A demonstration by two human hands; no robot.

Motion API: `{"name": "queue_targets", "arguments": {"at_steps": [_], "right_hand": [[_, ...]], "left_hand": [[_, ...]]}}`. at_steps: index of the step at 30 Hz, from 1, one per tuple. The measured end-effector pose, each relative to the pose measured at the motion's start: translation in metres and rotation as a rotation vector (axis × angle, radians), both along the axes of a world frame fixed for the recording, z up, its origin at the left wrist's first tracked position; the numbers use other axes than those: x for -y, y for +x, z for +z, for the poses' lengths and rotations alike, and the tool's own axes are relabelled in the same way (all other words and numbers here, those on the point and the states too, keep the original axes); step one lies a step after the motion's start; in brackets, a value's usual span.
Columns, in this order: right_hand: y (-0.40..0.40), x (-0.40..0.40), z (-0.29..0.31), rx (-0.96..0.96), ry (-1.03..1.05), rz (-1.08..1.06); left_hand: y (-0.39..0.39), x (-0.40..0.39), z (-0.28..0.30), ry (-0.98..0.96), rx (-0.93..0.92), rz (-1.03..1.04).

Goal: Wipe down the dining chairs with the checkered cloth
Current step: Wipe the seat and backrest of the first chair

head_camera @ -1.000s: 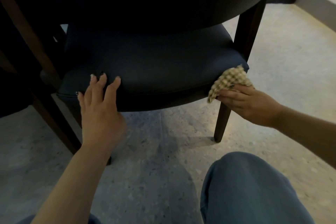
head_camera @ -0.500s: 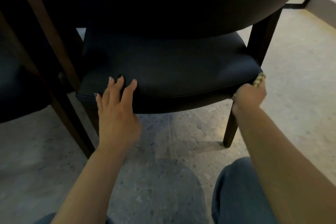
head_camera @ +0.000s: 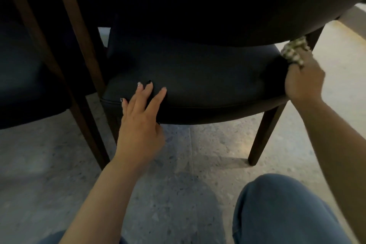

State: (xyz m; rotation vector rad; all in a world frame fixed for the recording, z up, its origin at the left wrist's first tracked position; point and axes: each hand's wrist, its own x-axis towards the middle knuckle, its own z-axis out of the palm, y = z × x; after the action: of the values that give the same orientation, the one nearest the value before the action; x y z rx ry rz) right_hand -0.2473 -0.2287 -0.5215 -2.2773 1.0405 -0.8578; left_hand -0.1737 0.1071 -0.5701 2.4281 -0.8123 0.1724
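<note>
The checkered cloth (head_camera: 294, 50) is bunched in the right hand (head_camera: 304, 83), whose fingers curl round it at the right rear corner of the chair seat (head_camera: 198, 77), beside the back leg. It looks light, soft and limp, so it likely handles best wadded into a pad in the palm. The left hand (head_camera: 141, 119) lies flat with straight fingers on the seat's front left edge, steadying the chair. The seat is dark, smooth, padded upholstery with a piped rim, probably slick to wipe. The front leg (head_camera: 265, 134) is dark, tapered wood on a speckled stone floor (head_camera: 198, 164).
</note>
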Motion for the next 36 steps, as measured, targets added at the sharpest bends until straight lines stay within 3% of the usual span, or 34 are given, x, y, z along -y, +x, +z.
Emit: {"name": "queue_targets", "arguments": {"at_steps": [2,5,8,14,20,26,30,36], "right_hand": [[-0.001,0.007,-0.009,-0.162,-0.045,0.121],[-0.001,0.000,-0.023,-0.128,0.032,0.077],[-0.001,-0.022,-0.027,-0.099,0.010,0.066],[0.009,-0.126,-0.040,-0.097,-0.301,0.217],[0.060,-0.231,-0.039,-0.167,-0.231,0.375],[0.124,-0.287,-0.001,-0.227,-0.201,0.781],[0.137,-0.298,-0.005,-0.549,-0.490,0.864],[0.104,-0.266,-0.017,-0.553,-0.800,0.979]], "left_hand": [[0.002,-0.006,0.000,-0.061,-0.061,-0.036],[0.002,-0.013,-0.001,-0.248,-0.143,-0.021],[0.002,-0.020,-0.004,-0.369,-0.150,0.145],[0.013,-0.033,-0.015,-0.334,-0.240,0.373],[0.022,-0.039,-0.016,-0.441,-0.472,0.447],[0.020,-0.045,-0.019,-0.421,-0.619,0.428],[0.016,-0.050,-0.017,-0.433,-0.611,0.415],[0.010,-0.045,-0.007,-0.465,-0.457,0.357]]}}
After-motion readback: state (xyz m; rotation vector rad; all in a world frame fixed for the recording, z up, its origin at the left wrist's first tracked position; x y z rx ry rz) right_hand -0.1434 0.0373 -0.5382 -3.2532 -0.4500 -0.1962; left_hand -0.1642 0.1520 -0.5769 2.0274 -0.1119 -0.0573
